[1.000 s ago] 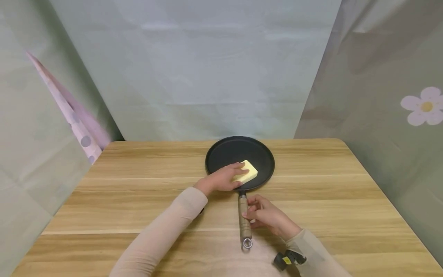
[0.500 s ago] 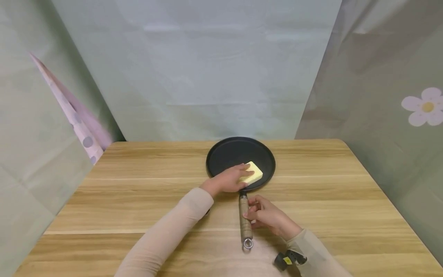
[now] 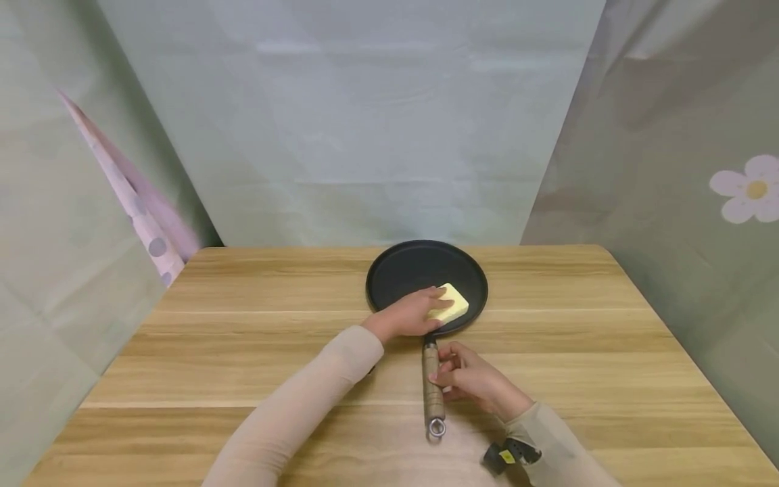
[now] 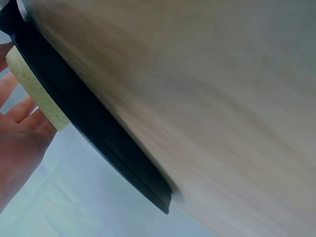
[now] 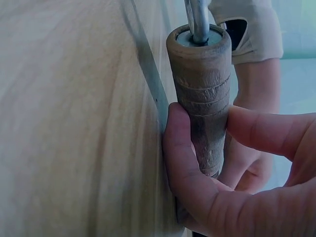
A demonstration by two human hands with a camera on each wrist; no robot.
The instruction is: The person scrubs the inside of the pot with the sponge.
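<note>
A round, flat black frying pan (image 3: 414, 267) lies on the table, its wooden handle (image 3: 433, 392) pointing toward me. My left hand (image 3: 409, 315) grips a pale yellow sponge (image 3: 458, 308) from above on the near right part of the pan, fingers spread over it and the thumb at its near edge. From the side, in the left wrist view, the sponge (image 4: 37, 94) sits against the pan surface. My right hand (image 3: 477, 380) pinches the handle; the right wrist view shows thumb and fingers on opposite sides of the handle (image 5: 202, 94).
The wood-grain table (image 3: 243, 338) reaches back to a pale hanging cloth (image 3: 365, 135), with more cloth at both sides. A metal hanging ring (image 3: 436, 427) ends the handle. A black strapped device (image 3: 508, 456) is on my right wrist.
My left hand has slid the sponge a little to the right across the pan. The right hand keeps its hold on the handle; the whole head view has shifted slightly.
</note>
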